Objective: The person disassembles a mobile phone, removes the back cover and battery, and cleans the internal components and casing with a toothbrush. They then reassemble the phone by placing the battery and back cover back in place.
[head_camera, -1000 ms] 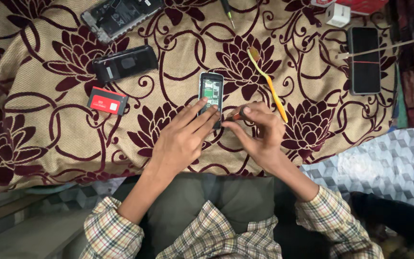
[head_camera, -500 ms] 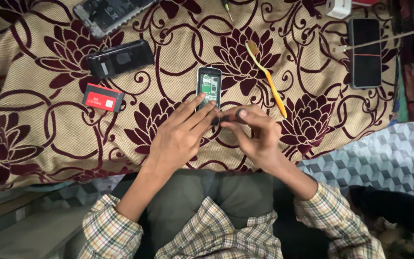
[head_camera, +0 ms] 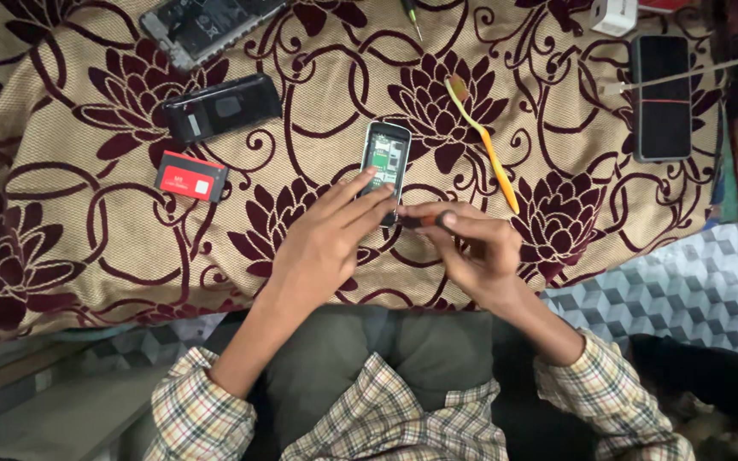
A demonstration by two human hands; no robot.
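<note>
1. From my remote seat I see the left hand (head_camera: 322, 243) with its fingers (head_camera: 360, 189) stretched out flat, pressing on the lower end of the small opened phone (head_camera: 385, 162); they pin it down and do not wrap around it.
2. The right hand (head_camera: 471, 248) is curled tight around a small screwdriver (head_camera: 420, 220) with a dark handle, its fingers pinched narrow on the grip.
3. The tool points leftward toward the phone's lower end, just beside the left fingertips; I cannot make out the tip itself.
4. The phone lies straight ahead of both hands, its long axis running away from the body. The left hand is on it, so it is the nearer one.
5. Its back is off, showing a green board inside a pale frame.
6. It rests on the patterned cloth (head_camera: 70, 154), tan with dark red flowers.
7. Farther out lie an orange toothbrush (head_camera: 484, 141) to the right, a red battery (head_camera: 190, 177) and a black phone cover (head_camera: 222, 107) to the left.
</note>
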